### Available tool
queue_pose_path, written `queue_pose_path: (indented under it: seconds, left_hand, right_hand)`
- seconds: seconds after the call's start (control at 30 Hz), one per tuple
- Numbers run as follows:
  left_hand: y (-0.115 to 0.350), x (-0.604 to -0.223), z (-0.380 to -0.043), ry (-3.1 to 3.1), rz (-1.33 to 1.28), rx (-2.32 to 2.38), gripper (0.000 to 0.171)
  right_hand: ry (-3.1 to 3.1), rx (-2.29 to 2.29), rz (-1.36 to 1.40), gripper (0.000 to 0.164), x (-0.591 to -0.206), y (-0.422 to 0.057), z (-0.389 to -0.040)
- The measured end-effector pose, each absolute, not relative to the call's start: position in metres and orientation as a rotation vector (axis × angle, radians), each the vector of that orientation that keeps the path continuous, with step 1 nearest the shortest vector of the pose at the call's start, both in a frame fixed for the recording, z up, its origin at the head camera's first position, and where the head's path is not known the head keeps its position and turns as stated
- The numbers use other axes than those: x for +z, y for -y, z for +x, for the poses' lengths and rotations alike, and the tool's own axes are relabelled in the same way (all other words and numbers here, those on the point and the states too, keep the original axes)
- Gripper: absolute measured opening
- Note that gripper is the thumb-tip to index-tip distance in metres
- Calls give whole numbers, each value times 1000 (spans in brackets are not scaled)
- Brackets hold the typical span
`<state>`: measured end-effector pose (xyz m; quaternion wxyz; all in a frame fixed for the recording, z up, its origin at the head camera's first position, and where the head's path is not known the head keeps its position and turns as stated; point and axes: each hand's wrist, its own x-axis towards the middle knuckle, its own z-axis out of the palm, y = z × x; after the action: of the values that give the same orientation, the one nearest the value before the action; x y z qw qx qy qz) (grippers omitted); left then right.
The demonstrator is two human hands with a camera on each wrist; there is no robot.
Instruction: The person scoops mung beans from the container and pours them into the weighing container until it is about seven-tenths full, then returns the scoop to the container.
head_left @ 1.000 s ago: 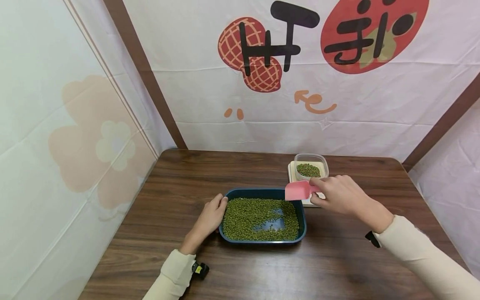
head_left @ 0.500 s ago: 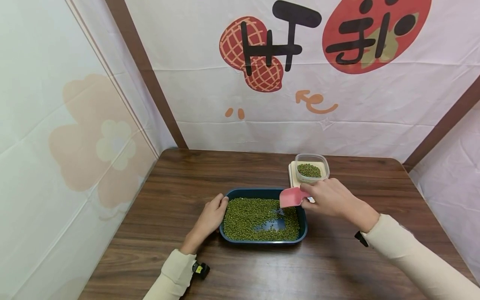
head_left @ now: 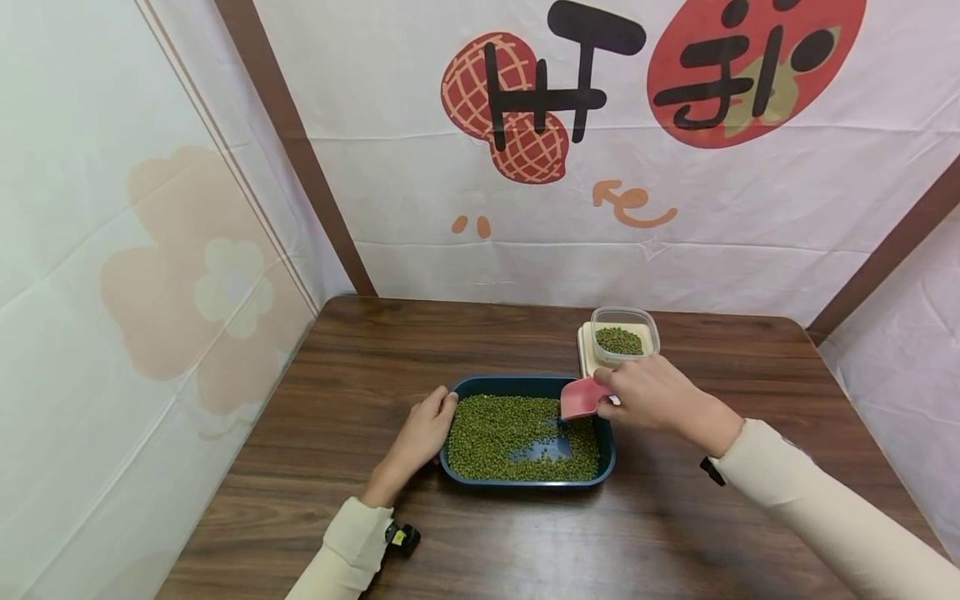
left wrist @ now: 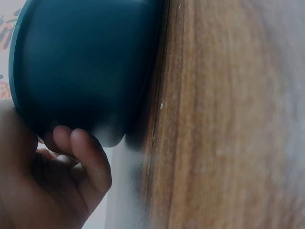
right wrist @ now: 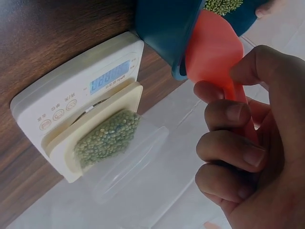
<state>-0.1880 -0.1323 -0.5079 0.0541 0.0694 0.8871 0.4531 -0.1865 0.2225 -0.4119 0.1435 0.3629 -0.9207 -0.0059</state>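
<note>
Head view, side cloth: at the far left hangs a pale cloth [head_left: 52,233] with a big faded flower [head_left: 157,275] printed on it.
Left sleeve [head_left: 348,537]: it is cream, and a small black device [head_left: 405,540] sits at the wrist.
Left hand [head_left: 416,433]: it is at 9 o'clock of the tray and grips its short side; in the left wrist view the fingertips are curled against the outer wall.
Peanut drawing [head_left: 528,158]: it is red, on the back cloth, at 12 o'clock from the tray.
Blue tray [head_left: 517,386]: it lies flat on the brown wooden table [head_left: 315,417].
Green beans [head_left: 483,433]: they cover most of the tray's floor; at 4 o'clock from its middle, a patch of blue floor is showing.
Pink scoop [head_left: 581,400]: it is at 2 o'clock from the tray's middle, its blade over the far right corner and pointing to about 8 o'clock. Whether it touches the rim, I cannot tell.
White scale [right wrist: 66,95]: it stands just beside the tray, between 1 and 2 o'clock; its display [right wrist: 109,76] is lit, but I cannot read the digits surely.
Clear container [right wrist: 116,176]: it is on the scale and holds a smaller portion of beans.
Right hand [head_left: 648,394]: it is between 2 and 3 o'clock of the tray, fingers wrapped around the scoop's handle.
Right sleeve [head_left: 817,500]: it is cream too, coming from 4 o'clock.
</note>
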Motion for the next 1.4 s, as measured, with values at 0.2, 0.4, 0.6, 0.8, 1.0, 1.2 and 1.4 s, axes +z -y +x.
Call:
queue_pose_path:
  seconds: [0.2,0.4,0.6,0.8,1.0,1.2,1.4]
  left_hand:
    - [132,-508,-189,-2688,207,1383,38]
    - [133,-508,-189,-2689,208,1387,38]
    - [133,-510,-190,-2676,226,1395,39]
    - [133,-510,-190,-2670,238,1396,40]
    - [134,-510,-189,-2672,231,1397,40]
    - [134,-510,-189,-2670,226,1408,38]
    - [134,-510,-189,-2668,231,1405,39]
  right_hand:
    - [2701,-89,1061,19,-409,-219,-190]
    - [2734,-153,1081,15,-407,-215,-192]
    - [2745,-179,1111,16,-406,-209,-194]
    - [2773,-173,1122,23,-408,-205,-196]
    - [2788,-147,1128,24,-408,-200,-197]
    - [2787,-133,1129,17,-409,-195,-199]
    - [2813,-127,1122,17,-414,-192,-201]
